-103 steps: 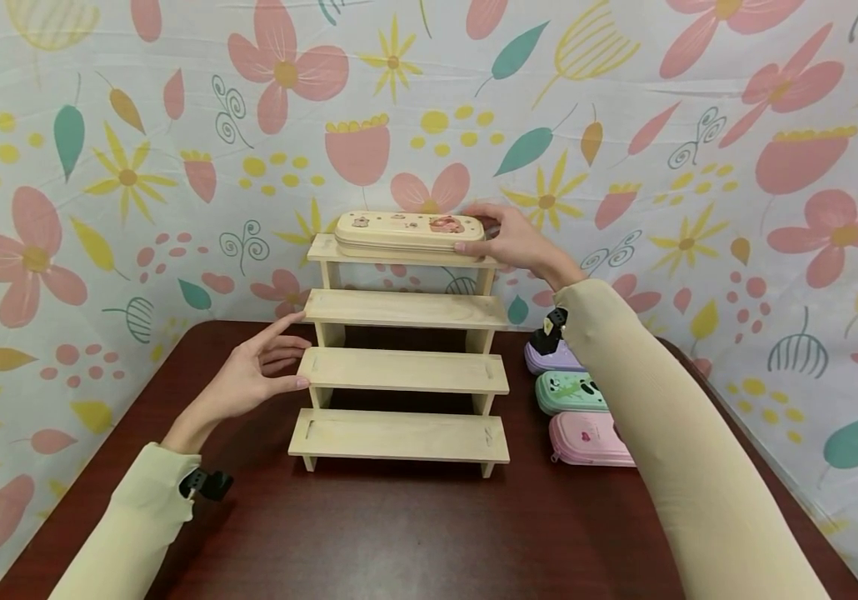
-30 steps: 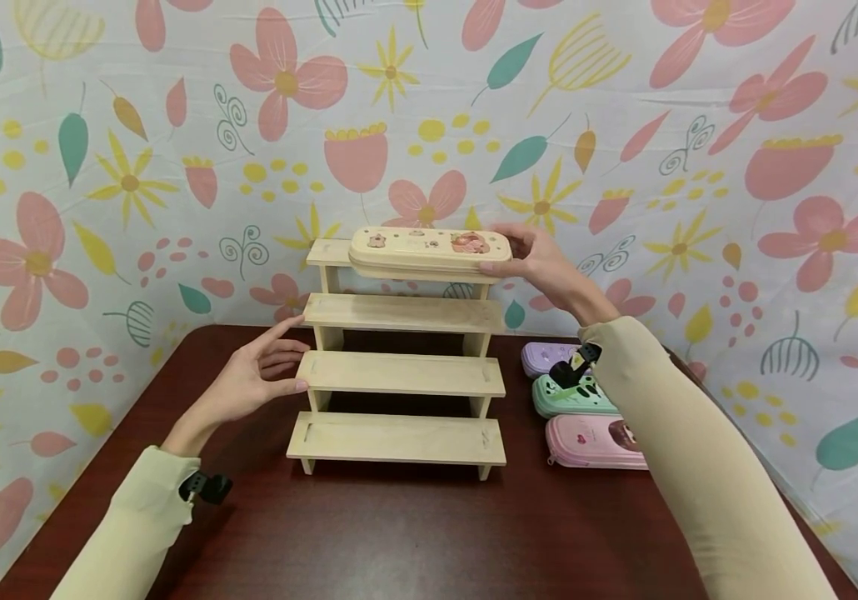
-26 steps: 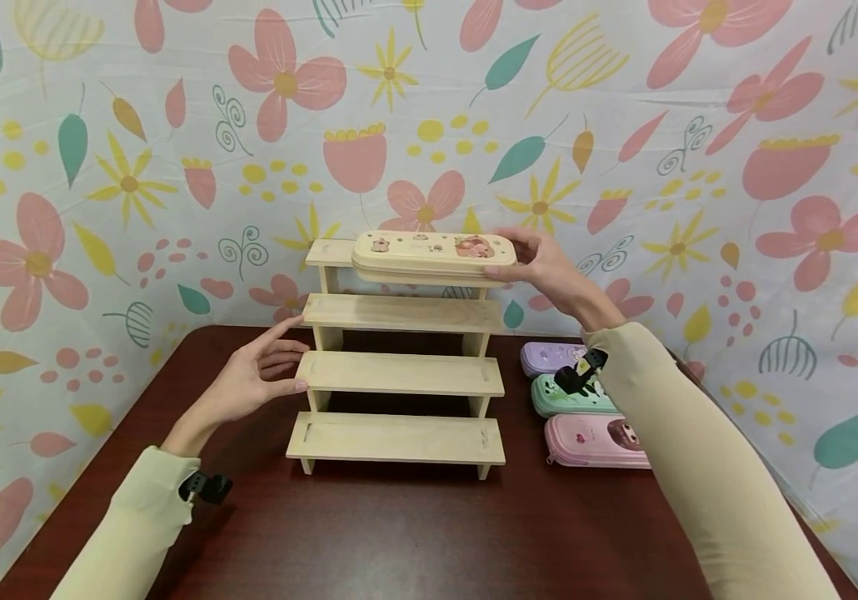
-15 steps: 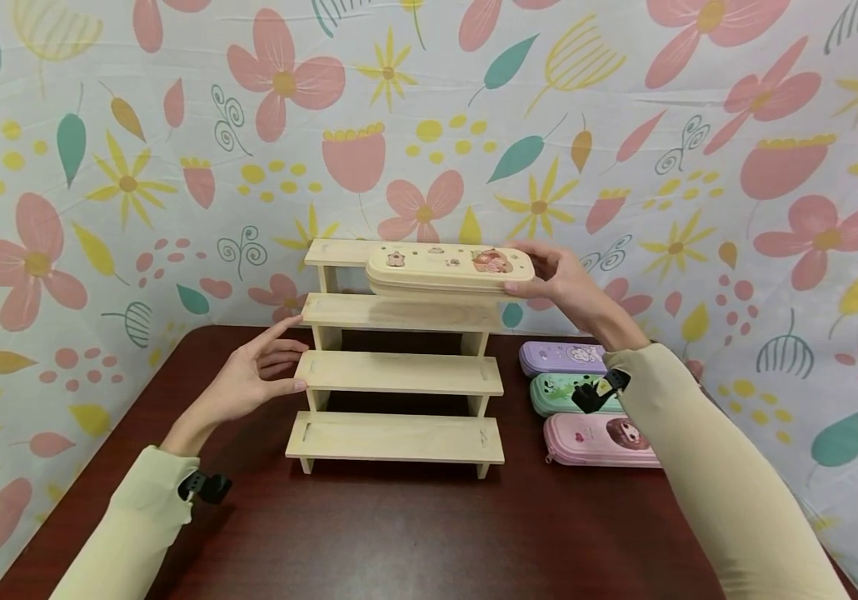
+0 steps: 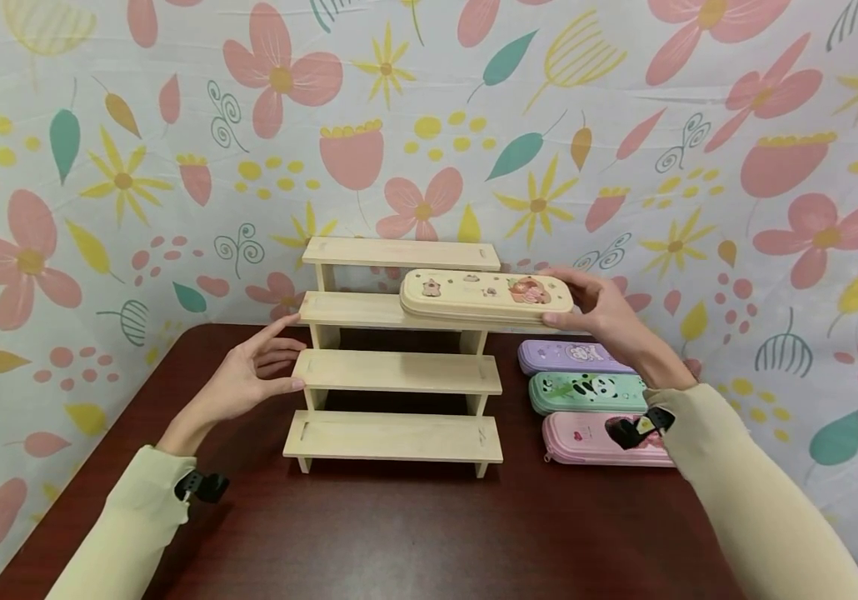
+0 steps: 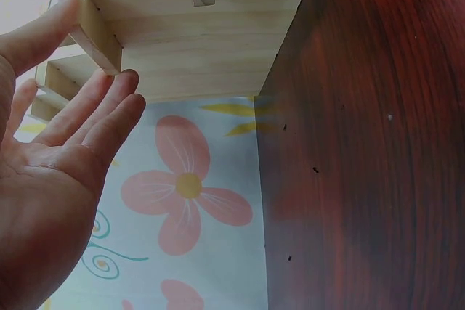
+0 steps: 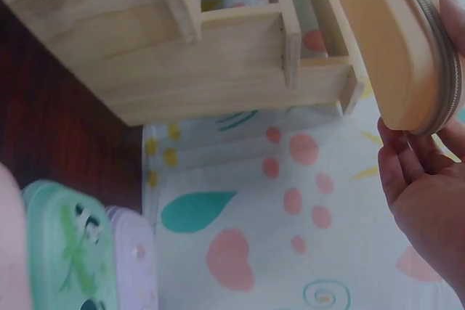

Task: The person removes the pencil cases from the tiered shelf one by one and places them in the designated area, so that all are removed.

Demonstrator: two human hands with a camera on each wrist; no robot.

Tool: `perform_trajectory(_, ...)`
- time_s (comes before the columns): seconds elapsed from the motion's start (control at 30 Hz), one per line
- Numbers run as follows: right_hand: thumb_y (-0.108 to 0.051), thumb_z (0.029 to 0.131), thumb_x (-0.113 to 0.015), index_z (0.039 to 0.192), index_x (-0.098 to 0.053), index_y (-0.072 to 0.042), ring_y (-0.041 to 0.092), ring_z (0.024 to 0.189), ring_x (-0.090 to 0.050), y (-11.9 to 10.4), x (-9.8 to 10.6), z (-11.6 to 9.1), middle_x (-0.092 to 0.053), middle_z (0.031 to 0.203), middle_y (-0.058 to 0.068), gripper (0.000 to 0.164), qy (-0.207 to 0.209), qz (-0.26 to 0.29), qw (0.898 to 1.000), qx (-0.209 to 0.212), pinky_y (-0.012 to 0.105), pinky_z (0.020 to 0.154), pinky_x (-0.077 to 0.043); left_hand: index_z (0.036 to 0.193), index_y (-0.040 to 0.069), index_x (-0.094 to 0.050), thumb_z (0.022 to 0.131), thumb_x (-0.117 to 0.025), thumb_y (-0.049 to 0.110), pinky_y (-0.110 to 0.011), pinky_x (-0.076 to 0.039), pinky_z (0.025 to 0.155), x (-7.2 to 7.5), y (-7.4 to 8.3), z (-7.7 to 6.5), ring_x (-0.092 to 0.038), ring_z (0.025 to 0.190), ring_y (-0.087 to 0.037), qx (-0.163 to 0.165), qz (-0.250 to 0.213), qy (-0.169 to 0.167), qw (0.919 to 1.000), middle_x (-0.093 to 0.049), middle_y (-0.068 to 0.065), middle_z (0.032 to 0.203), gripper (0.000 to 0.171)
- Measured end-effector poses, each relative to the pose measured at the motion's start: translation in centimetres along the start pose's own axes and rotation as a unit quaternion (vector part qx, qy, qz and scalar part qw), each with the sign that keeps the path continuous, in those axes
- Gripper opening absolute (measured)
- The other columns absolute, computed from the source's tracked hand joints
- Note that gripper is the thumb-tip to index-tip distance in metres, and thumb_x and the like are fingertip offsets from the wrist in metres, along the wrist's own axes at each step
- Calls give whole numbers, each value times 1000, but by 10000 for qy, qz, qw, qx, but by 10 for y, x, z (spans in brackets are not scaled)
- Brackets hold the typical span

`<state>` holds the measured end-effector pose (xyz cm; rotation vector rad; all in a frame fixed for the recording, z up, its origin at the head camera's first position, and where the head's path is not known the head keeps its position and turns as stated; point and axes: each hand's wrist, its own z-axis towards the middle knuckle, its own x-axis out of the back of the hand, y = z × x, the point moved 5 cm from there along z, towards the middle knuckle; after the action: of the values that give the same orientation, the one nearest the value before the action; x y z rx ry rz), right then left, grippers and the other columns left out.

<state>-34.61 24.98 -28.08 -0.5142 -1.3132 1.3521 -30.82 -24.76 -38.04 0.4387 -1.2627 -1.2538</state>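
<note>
My right hand (image 5: 600, 315) grips the right end of a cream zippered pencil case (image 5: 466, 296) printed with small bears. In the head view the case overlaps the second tier of a pale wooden step shelf (image 5: 391, 435), and in the right wrist view it hangs beside the upper steps. Thumb and fingers wrap around its rounded end (image 7: 407, 99). My left hand (image 5: 245, 379) is at the shelf's left side, fingers extended, with fingertips at the ends of the middle boards. The left wrist view shows the thumb and fingertips right at a board's edge (image 6: 98, 38).
To the right of the shelf, a purple pencil case (image 5: 564, 357), a green panda one (image 5: 579, 390) and a pink one (image 5: 586, 437) lie in a row on the dark red-brown table (image 5: 399, 533). A flowered cloth (image 5: 197, 167) hangs behind the table.
The right hand has lifted the cream pencil case off the top tier and carried it rightward, down and towards me. The left hand has stayed at the shelf's side.
</note>
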Motion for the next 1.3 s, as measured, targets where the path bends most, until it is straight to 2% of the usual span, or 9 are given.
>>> perform_trajectory(0.17,0,96,-75,149,-57,-5,20,106,-63,6,11,-22,-66,126,9,57,51,51,9999,-75,26,82,-58,167,28,-34,89,-86,4,-58,-47,109,0,0,0,-60,131,-36,-20,-5,10,10000,-61,-18,140,96)
perform_trajectory(0.3,5,95,-73,148,-57,-3,18,103,-65,10,18,-38,-68,123,9,56,-16,92,9999,95,24,82,-58,167,27,-35,89,-86,5,-57,-47,109,0,1,0,-60,131,-36,-38,4,10,10000,-61,-18,140,96)
perform_trajectory(0.63,18,92,-67,149,-53,5,16,107,-65,20,34,-78,-67,132,10,61,-74,506,9984,231,24,85,-59,167,26,-34,89,-86,4,-48,-50,109,0,2,0,-60,130,-36,-3,28,29,10000,-62,-18,139,96)
perform_trajectory(0.87,23,89,-66,145,-54,7,15,99,-68,28,45,-105,-72,120,8,59,20,337,9990,308,25,80,-61,167,26,-34,89,-86,4,-51,-48,109,0,1,-1,-60,130,-37,21,-11,21,10000,-62,-19,139,96)
perform_trajectory(1.13,27,88,-63,146,-53,6,15,98,-70,41,55,-135,-73,117,10,63,-45,502,9985,231,25,82,-61,167,27,-34,89,-86,5,-51,-49,109,0,2,0,-60,130,-37,32,55,29,10000,-62,-18,139,96)
perform_trajectory(1.3,27,88,-62,148,-50,7,16,99,-72,50,61,-154,-74,116,12,65,-167,343,9992,124,26,82,-62,167,26,-34,89,-86,5,-54,-48,108,0,2,0,-61,130,-37,16,56,35,10000,-62,-19,138,96)
